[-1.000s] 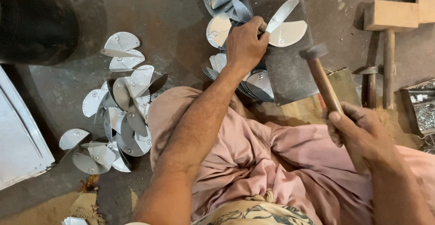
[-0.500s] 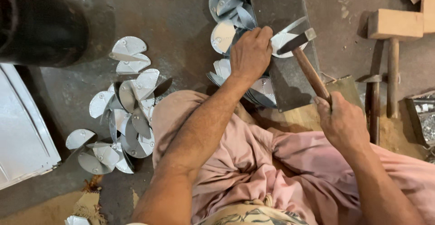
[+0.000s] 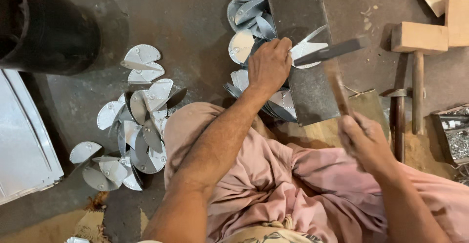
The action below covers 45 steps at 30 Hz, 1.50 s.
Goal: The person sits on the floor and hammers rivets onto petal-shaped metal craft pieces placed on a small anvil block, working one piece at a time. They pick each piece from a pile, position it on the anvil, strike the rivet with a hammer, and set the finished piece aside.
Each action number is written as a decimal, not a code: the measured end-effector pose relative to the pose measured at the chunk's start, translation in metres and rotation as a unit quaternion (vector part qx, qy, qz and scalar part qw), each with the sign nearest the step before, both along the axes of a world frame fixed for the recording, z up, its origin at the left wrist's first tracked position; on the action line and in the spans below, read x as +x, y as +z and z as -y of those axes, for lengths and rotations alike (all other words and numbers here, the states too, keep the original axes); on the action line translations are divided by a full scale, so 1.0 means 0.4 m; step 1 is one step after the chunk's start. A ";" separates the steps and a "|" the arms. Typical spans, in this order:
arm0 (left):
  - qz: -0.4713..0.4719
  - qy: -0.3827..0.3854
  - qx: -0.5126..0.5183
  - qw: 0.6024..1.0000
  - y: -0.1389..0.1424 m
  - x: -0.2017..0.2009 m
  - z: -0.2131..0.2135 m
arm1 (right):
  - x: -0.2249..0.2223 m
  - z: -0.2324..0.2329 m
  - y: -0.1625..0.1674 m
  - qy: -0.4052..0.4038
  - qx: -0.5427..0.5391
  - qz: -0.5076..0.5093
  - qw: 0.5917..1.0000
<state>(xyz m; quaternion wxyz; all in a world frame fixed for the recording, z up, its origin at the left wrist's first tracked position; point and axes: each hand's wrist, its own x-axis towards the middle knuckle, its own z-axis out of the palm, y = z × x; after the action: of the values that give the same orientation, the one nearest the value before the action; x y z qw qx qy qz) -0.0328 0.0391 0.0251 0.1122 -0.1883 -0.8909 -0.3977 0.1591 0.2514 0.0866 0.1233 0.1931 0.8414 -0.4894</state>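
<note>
Left hand (image 3: 269, 66) was clenched on a folded metal blade piece (image 3: 309, 47), pinning it flat on the dark steel block (image 3: 303, 77); right hand (image 3: 364, 140) was wrapped round the handle of a hammer (image 3: 328, 53), blurred just over the piece. Step judged: hammering the fold; the coming blow needed the piece held steady, fingers clear. Counted: one block, two blade heaps (image 3: 132, 125), two idle mallets (image 3: 417, 52), one hammer.

Two hands are seen: the left hand (image 3: 269, 66) and the right hand (image 3: 364, 138). One hammer (image 3: 332, 64) is held. Two wooden mallets (image 3: 419, 42) are counted, beside one dark-handled tool (image 3: 398, 121). One black cylinder (image 3: 46, 25) is seen. The metal pieces (image 3: 139, 121) are heaped in two piles, too overlapped to be counted.
</note>
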 end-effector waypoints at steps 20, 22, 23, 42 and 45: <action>-0.062 0.000 0.036 0.997 0.056 -0.024 0.016 | 0.034 -0.055 0.066 -0.059 0.180 -0.133 0.973; -0.066 -0.007 0.079 0.995 0.062 -0.038 0.006 | 0.027 -0.077 0.131 -0.102 0.123 -0.222 0.962; -0.015 -0.021 0.072 0.997 0.062 -0.049 0.001 | 0.023 -0.086 0.158 -0.127 0.093 -0.269 0.950; 0.315 0.013 0.160 0.936 0.058 -0.114 0.046 | 0.079 -0.022 0.008 -0.071 0.045 0.165 0.983; 0.349 -0.018 0.023 0.937 0.073 -0.097 0.046 | 0.075 -0.089 0.025 -0.051 0.189 0.114 0.974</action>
<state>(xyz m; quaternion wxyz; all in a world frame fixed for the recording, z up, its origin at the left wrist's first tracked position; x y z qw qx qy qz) -0.0716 0.0208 0.0543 -0.2083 -0.0513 -0.8614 -0.4604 0.1891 0.2868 0.0966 0.1544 0.3106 0.8881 -0.3014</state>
